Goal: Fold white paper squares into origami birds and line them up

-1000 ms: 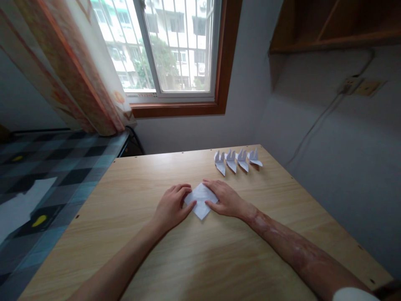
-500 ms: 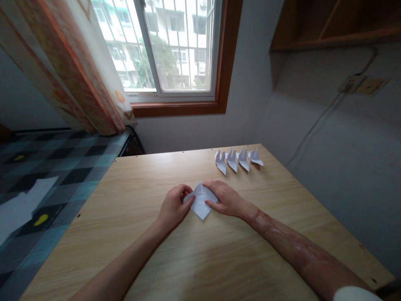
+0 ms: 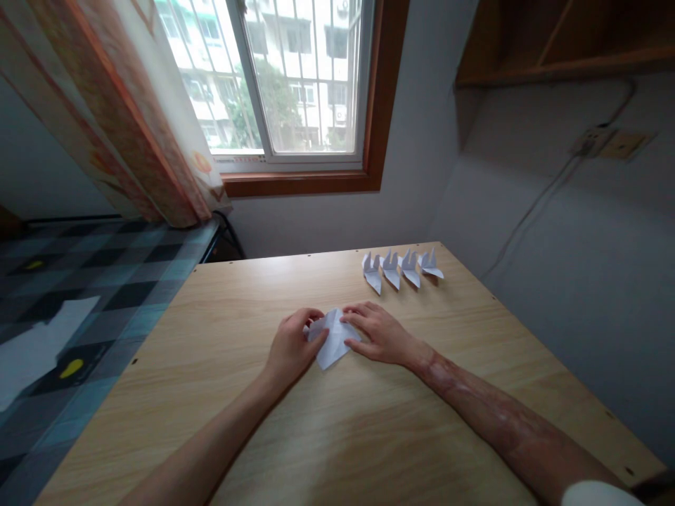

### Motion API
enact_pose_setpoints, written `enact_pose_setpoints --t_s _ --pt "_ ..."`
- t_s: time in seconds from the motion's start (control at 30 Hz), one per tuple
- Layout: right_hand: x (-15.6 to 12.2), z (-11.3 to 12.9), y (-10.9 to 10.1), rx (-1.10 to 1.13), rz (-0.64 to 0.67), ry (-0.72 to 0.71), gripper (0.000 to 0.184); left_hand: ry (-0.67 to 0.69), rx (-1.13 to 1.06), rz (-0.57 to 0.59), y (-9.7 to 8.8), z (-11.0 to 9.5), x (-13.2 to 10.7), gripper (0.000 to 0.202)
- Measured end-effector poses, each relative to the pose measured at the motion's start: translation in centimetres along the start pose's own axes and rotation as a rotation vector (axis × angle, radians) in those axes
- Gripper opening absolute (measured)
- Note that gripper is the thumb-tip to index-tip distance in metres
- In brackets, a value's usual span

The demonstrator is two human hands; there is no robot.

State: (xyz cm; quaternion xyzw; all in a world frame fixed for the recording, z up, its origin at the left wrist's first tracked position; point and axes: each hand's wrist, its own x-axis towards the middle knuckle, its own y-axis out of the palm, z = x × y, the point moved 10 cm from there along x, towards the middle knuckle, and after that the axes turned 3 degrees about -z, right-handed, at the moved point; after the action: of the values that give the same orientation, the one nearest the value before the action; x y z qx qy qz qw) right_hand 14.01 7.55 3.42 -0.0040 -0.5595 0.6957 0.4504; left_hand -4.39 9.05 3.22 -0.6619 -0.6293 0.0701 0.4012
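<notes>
A folded white paper piece lies on the wooden table between my hands. My left hand pinches its left flap, which is lifted off the table. My right hand rests on the paper's right side, fingers stretched out and pressing it down. Several finished white folded paper figures stand in a row at the table's far right, beyond my right hand.
A window with a brown frame and a patterned curtain are behind the table. A bed with a checked cover and a white sheet lies to the left. The wall runs along the table's right edge.
My left hand has closed on the paper's left flap and lifted it up and toward the middle. The paper's outline has narrowed. My right hand has stayed almost still.
</notes>
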Motion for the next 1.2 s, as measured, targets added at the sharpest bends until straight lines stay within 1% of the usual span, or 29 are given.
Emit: enact_pose_setpoints --t_s 0.13,0.27,0.4,0.5,0.6,0.67,0.73,0.83,0.93,1.03,1.1,1.17,1.2 --pt "0.0 0.2 0.0 -0.002 0.011 -0.003 0.046 0.105 0.104 0.033 0.3 -1.3 -0.1 0.014" --pt "0.0 0.3 0.0 -0.002 0.014 0.0 0.046 0.136 0.109 0.047 0.4 -1.8 -0.1 0.018" --pt "0.1 0.1 -0.2 0.0 0.0 0.015 0.047 0.16 0.091 0.12 1.1 -2.2 -0.2 0.027" --pt "0.0 -0.2 -0.4 0.0 -0.028 0.035 0.042 0.172 0.075 0.18 1.6 -2.3 -0.3 0.035" --pt "-0.1 -0.4 -0.6 0.013 -0.07 0.047 0.042 0.221 0.068 0.229 2.1 -2.6 -0.5 0.04" --pt "-0.1 -0.4 -0.7 0.028 -0.085 0.043 0.044 0.24 0.083 0.2 1.9 -2.6 -0.6 0.037" --pt "0.0 -0.2 -0.7 0.046 -0.074 0.032 0.047 0.226 0.096 0.154 1.5 -2.4 -0.5 0.032" --pt "0.1 0.2 -0.5 0.058 -0.037 0.014 0.049 0.195 0.064 0.149 1.4 -2.2 -0.6 0.026" --pt "0.1 0.3 -0.7 0.03 -0.037 -0.003 0.042 0.19 -0.008 0.186 1.6 -2.5 -0.6 0.021" --pt "0.0 0.3 -0.6 -0.029 -0.047 -0.023 0.035 0.216 -0.072 0.245 2.0 -3.1 -0.7 0.024" --pt "0.0 0.4 -0.4 -0.07 -0.047 -0.041 0.021 0.24 -0.075 0.271 2.3 -3.4 -0.8 0.025" --pt "0.0 0.4 -0.2 -0.083 -0.051 -0.047 0.006 0.256 -0.02 0.258 2.3 -3.4 -0.7 0.023" --pt "0.0 0.4 -0.2 -0.08 -0.059 -0.038 0.006 0.254 0.027 0.227 2.1 -3.2 -0.6 0.02"
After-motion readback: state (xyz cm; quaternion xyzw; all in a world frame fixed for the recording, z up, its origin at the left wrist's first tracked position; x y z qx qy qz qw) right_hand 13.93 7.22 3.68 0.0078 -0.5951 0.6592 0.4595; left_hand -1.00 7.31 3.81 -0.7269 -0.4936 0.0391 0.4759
